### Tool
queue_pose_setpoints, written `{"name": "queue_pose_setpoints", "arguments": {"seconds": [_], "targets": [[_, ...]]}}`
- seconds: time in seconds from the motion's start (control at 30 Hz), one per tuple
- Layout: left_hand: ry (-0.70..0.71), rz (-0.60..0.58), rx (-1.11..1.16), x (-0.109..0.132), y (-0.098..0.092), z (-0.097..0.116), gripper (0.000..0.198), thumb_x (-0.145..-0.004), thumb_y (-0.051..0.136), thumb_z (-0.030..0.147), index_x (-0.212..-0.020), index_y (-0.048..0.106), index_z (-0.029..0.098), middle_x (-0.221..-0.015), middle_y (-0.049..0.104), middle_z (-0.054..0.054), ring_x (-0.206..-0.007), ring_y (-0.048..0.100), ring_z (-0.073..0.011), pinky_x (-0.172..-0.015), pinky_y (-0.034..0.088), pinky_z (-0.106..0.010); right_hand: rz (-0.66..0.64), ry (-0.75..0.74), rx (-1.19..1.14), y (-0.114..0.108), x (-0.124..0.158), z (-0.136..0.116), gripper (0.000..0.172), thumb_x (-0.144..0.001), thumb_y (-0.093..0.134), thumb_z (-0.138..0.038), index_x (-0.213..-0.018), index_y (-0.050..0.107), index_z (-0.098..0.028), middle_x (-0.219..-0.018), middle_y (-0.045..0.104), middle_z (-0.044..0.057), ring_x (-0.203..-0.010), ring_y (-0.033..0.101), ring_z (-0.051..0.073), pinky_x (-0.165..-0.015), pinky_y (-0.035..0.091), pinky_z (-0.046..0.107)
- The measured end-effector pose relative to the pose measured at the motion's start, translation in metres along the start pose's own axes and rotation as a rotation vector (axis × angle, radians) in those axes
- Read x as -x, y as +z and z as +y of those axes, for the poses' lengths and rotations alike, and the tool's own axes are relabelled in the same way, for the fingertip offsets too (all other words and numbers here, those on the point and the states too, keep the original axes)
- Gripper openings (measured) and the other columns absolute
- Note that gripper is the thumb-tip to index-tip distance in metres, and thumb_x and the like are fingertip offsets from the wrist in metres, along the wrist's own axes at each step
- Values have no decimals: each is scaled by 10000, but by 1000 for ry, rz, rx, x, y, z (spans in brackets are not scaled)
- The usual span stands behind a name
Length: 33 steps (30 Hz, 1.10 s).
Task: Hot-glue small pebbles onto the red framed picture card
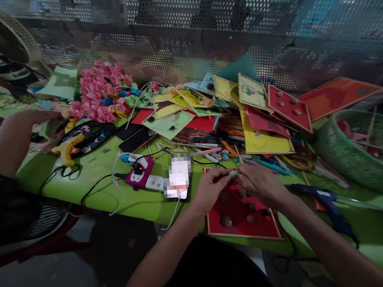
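Between the fingertips of both hands is a small pale pebble (234,174), held above the far part of a red board (236,228) with a light wooden edge. My left hand (211,187) pinches the pebble from the left. From the other side, my right hand (263,183) closes its fingers on it, partly hiding them. Several pebbles lie on the red board, among them a larger brown pebble (226,220) and a dark one (266,212). A blue glue gun (331,207) rests to the right of my right hand.
Left of the board are a lit phone (180,177) and a purple power strip (140,172) with cables. Framed colored cards (254,92) pile up behind. A green basket (362,165) stands right. At left, another person's arm (8,136) reaches near a yellow glue gun (68,151).
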<state>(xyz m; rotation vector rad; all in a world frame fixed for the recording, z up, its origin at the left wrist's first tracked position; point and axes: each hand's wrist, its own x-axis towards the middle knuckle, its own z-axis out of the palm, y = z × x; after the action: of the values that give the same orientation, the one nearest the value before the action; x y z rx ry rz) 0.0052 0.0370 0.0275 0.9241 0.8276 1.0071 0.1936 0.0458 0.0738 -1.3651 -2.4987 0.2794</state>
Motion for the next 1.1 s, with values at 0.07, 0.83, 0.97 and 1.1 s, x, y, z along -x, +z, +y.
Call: {"name": "queue_pose_setpoints", "arguments": {"seconds": [0.07,0.83,0.97,1.1], "targets": [[-38,0,7,1,0,2,414,-795,740,453,-1111,748,187,-1081,723,-88,-904,665,-208,-573,501,-214,-15,16,-60,0,1,2,254,-1002,308,-331,-787,407,-239,-695,552,31,-637,508,203,-630,343,331],[145,10,-118,-1,-1,-2,287,-847,700,334,-1092,773,202,-1050,685,-74,-967,638,-197,-886,515,-313,-56,127,-153,-2,-1,-5,278,-989,281,-355,-768,403,-238,-708,545,31,-659,496,205,-633,347,328],[86,9,-74,-2,-1,-4,315,-843,705,358,-1105,765,195,-1058,701,-76,-970,646,-201,-881,516,-310,-29,165,-250,0,1,-4,334,-1017,290,-395,-766,440,-232,-719,540,23,-673,493,200,-639,368,328],[72,1,-37,-3,-1,-6,319,-849,703,363,-1110,758,188,-1066,719,-84,-982,653,-212,-898,516,-326,-101,286,-564,-4,5,-7,392,-1040,297,-499,-872,521,-224,-810,575,21,-734,548,197,-607,416,298]]}}
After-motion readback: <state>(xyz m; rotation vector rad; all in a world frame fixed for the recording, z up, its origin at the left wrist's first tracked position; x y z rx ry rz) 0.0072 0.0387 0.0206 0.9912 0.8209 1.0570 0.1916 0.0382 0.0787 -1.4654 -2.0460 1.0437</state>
